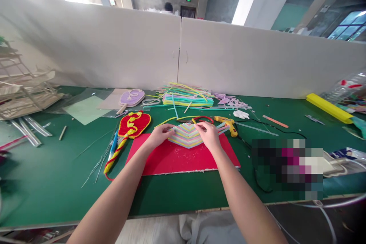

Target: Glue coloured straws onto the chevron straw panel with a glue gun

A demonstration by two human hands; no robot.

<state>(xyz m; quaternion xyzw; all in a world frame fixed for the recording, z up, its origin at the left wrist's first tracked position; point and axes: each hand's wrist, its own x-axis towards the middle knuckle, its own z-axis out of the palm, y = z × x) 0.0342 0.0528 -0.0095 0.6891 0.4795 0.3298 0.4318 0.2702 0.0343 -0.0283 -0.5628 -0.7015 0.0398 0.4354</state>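
A panel of pastel chenille stems (185,141), laid side by side in V-shaped stripes, lies on a red board (174,162). At its left edge, my left hand (161,136) pinches the panel between thumb and fingers. My right hand (208,134) is over the panel's upper right part, its fingertips closed on a short yellow-orange strip (194,121). Loose stem ends stick out beyond the right hand. Just behind the panel lie pliers with red handles (206,118), partly hidden. A yellow glue gun (232,127) rests to the right of them.
A red and yellow fan (134,125) lies left of the board, near a blue pen (113,145). Behind are a purple fan (131,97) and a pile of chenille stems (187,100). A black cord trails right. A white partition (114,45) borders the green table (168,194).
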